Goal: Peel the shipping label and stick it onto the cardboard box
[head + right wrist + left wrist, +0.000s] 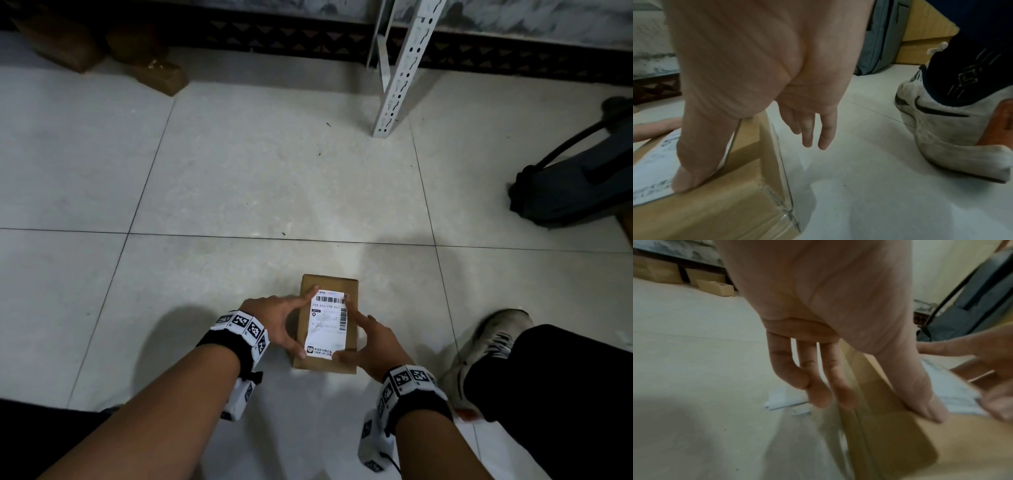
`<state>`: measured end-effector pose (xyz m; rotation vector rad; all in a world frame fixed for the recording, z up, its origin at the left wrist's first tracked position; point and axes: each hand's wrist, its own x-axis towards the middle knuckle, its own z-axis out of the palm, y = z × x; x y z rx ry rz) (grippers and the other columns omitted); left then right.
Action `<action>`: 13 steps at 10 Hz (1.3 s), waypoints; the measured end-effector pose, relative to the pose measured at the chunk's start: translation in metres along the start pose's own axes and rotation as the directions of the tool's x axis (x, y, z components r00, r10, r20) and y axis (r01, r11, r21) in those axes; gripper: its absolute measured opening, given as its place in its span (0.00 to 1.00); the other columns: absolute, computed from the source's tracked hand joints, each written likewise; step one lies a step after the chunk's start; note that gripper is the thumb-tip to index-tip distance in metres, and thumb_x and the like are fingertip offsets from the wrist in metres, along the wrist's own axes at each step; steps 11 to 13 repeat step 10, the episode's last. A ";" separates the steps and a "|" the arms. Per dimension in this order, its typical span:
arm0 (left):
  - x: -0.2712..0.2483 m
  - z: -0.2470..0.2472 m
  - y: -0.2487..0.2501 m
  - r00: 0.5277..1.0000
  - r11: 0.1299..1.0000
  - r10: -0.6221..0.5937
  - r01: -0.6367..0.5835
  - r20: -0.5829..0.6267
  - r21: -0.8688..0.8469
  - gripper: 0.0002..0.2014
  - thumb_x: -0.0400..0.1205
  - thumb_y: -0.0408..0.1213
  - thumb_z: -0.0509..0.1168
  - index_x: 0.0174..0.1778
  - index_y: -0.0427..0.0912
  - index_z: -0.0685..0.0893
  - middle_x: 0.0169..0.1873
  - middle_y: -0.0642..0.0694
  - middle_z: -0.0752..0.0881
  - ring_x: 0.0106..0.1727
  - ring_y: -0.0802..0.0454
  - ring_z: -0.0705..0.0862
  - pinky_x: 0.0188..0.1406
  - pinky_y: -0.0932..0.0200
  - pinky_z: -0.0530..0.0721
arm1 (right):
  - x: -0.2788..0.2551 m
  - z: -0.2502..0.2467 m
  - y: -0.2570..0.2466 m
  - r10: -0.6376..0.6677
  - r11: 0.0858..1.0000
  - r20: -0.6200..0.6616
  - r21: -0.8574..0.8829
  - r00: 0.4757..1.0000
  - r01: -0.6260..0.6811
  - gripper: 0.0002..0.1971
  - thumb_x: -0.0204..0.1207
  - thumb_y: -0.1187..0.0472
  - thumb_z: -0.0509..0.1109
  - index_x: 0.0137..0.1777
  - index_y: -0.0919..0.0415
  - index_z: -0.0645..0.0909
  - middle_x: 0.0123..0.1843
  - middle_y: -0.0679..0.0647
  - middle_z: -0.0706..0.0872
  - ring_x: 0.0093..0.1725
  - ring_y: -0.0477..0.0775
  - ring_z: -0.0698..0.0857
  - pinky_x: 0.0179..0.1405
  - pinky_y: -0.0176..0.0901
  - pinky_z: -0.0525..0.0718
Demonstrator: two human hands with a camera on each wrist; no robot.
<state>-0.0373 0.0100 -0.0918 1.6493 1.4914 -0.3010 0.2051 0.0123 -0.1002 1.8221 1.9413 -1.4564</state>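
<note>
A small brown cardboard box lies on the tiled floor in front of me. The white shipping label with its barcode lies flat on the box's top. My left hand presses the label's left edge, its straight index finger at the far corner and its thumb at the near corner. My right hand presses the right edge in the same way. In the left wrist view the thumb lies on the box beside the label. In the right wrist view the thumb sits at the edge of the label on the box, and the other fingers hang straight.
A white slotted metal shelf post stands beyond the box. A grey bag lies at the right. Other cardboard boxes sit at the back left. My white shoe and dark trouser leg are close to the right of the box.
</note>
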 end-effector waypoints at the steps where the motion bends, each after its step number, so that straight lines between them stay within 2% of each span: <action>1: 0.000 0.000 0.002 1.000 1.000 -0.013 0.013 0.004 0.013 0.66 0.57 0.67 0.79 0.80 0.77 0.35 0.81 0.57 0.71 0.77 0.48 0.77 0.74 0.51 0.76 | 0.005 -0.003 0.002 0.007 0.999 0.006 -0.036 1.000 -0.007 0.57 0.66 0.53 0.84 0.86 0.31 0.49 0.75 0.48 0.77 0.77 0.56 0.76 0.70 0.41 0.75; 2: 0.000 0.000 0.005 0.999 0.999 -0.048 0.048 0.001 0.025 0.66 0.55 0.67 0.79 0.77 0.81 0.34 0.81 0.57 0.72 0.76 0.47 0.78 0.73 0.48 0.77 | 0.010 -0.001 0.003 0.002 1.000 0.036 0.027 0.999 -0.003 0.57 0.63 0.59 0.84 0.80 0.20 0.51 0.72 0.43 0.80 0.70 0.52 0.82 0.69 0.41 0.80; 3: -0.001 0.001 0.008 0.998 0.997 -0.070 0.070 -0.005 0.027 0.66 0.56 0.67 0.79 0.76 0.82 0.33 0.81 0.57 0.71 0.74 0.46 0.79 0.70 0.50 0.79 | 0.011 -0.002 0.003 0.005 0.999 0.066 0.040 0.998 -0.008 0.58 0.63 0.64 0.83 0.80 0.20 0.52 0.75 0.48 0.82 0.74 0.52 0.81 0.74 0.48 0.80; 4: -0.001 0.001 0.008 0.997 0.997 -0.076 0.076 0.015 -0.018 0.65 0.59 0.63 0.80 0.77 0.82 0.34 0.81 0.54 0.72 0.66 0.44 0.85 0.55 0.56 0.82 | 0.011 -0.007 0.003 0.023 1.000 0.090 0.011 0.996 -0.025 0.56 0.67 0.67 0.81 0.86 0.33 0.52 0.77 0.49 0.79 0.77 0.53 0.77 0.73 0.41 0.75; 5: -0.003 -0.001 0.009 0.996 0.996 -0.078 0.080 0.035 -0.044 0.65 0.59 0.62 0.80 0.76 0.83 0.34 0.81 0.51 0.72 0.62 0.44 0.86 0.49 0.58 0.82 | 0.013 -0.006 0.003 0.039 0.999 0.074 0.000 0.996 -0.039 0.57 0.66 0.68 0.82 0.86 0.34 0.53 0.77 0.50 0.80 0.75 0.53 0.79 0.72 0.42 0.77; 6: -0.006 -0.004 0.014 0.997 0.996 -0.081 0.080 0.015 0.027 0.66 0.56 0.68 0.78 0.77 0.81 0.32 0.81 0.54 0.73 0.71 0.45 0.81 0.66 0.52 0.80 | 0.016 -0.004 0.000 0.041 0.999 0.068 0.005 0.997 -0.041 0.57 0.64 0.68 0.82 0.85 0.31 0.54 0.74 0.49 0.82 0.70 0.52 0.83 0.70 0.46 0.83; 7: -0.008 -0.010 0.021 0.997 0.986 -0.082 0.083 -0.012 0.145 0.66 0.56 0.70 0.76 0.79 0.77 0.32 0.79 0.53 0.75 0.72 0.44 0.81 0.69 0.48 0.79 | 0.013 -0.007 -0.005 0.046 0.999 0.045 -0.007 0.998 -0.045 0.56 0.63 0.64 0.84 0.84 0.30 0.57 0.71 0.50 0.84 0.62 0.49 0.87 0.64 0.47 0.87; 8: -0.014 -0.017 0.029 0.996 0.973 -0.083 0.088 -0.034 0.213 0.65 0.58 0.71 0.74 0.83 0.68 0.36 0.75 0.49 0.80 0.68 0.41 0.83 0.67 0.46 0.81 | 0.007 -0.010 -0.014 0.014 1.000 0.013 -0.017 1.000 -0.014 0.55 0.64 0.63 0.84 0.86 0.37 0.58 0.73 0.52 0.81 0.63 0.51 0.84 0.61 0.39 0.83; 9: -0.028 -0.026 0.029 0.993 0.967 -0.107 0.116 -0.051 0.227 0.66 0.59 0.72 0.73 0.83 0.65 0.33 0.68 0.41 0.84 0.65 0.37 0.85 0.63 0.45 0.84 | -0.004 -0.012 -0.026 0.000 1.000 -0.069 0.007 0.998 0.001 0.55 0.59 0.59 0.87 0.86 0.45 0.62 0.72 0.55 0.80 0.71 0.55 0.81 0.69 0.42 0.80; 10: -0.039 -0.044 0.032 0.992 0.983 -0.105 0.115 -0.074 0.146 0.65 0.62 0.67 0.75 0.86 0.61 0.37 0.72 0.40 0.82 0.68 0.39 0.84 0.66 0.46 0.82 | -0.010 -0.031 -0.041 -0.012 0.990 -0.193 0.138 0.981 0.039 0.56 0.59 0.55 0.88 0.86 0.50 0.62 0.72 0.54 0.82 0.72 0.56 0.82 0.70 0.41 0.78; 13: -0.039 -0.044 0.032 0.992 0.983 -0.105 0.115 -0.074 0.146 0.65 0.62 0.67 0.75 0.86 0.61 0.37 0.72 0.40 0.82 0.68 0.39 0.84 0.66 0.46 0.82 | -0.010 -0.031 -0.041 -0.012 0.990 -0.193 0.138 0.981 0.039 0.56 0.59 0.55 0.88 0.86 0.50 0.62 0.72 0.54 0.82 0.72 0.56 0.82 0.70 0.41 0.78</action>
